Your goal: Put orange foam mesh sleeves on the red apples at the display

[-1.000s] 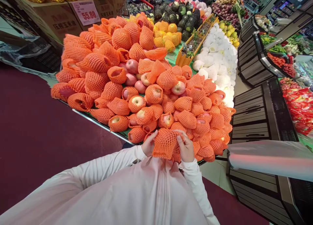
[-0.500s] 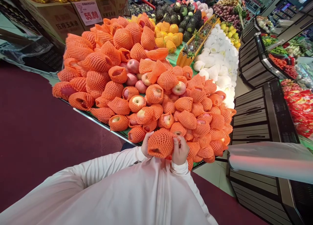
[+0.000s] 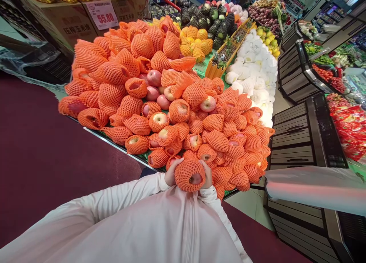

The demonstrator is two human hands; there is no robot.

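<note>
Close to my chest, an apple in an orange foam net [image 3: 189, 175] is held between both hands. Its net opening faces up toward me and a bit of pinkish skin shows inside. My left hand [image 3: 171, 174] is closed around its left side. Around its right side curls my right hand [image 3: 207, 176], its fingers partly hidden behind the fruit. Just beyond my hands lies a heap of apples [image 3: 215, 139], most in orange nets. A few bare apples [image 3: 154, 78] show near the middle of the heap.
White-netted fruit [image 3: 251, 74] lies at the right, beside a yellow planter [image 3: 216, 67]. Oranges [image 3: 197, 41] and dark-netted fruit [image 3: 219, 22] are farther back. Boxes with a price sign [image 3: 102, 14] stand at left. A plastic bag roll [image 3: 314, 184] juts in at right.
The netted apple has turned so its open end faces me more. My right hand has moved from pinching the net's edge to cupping the fruit's side.
</note>
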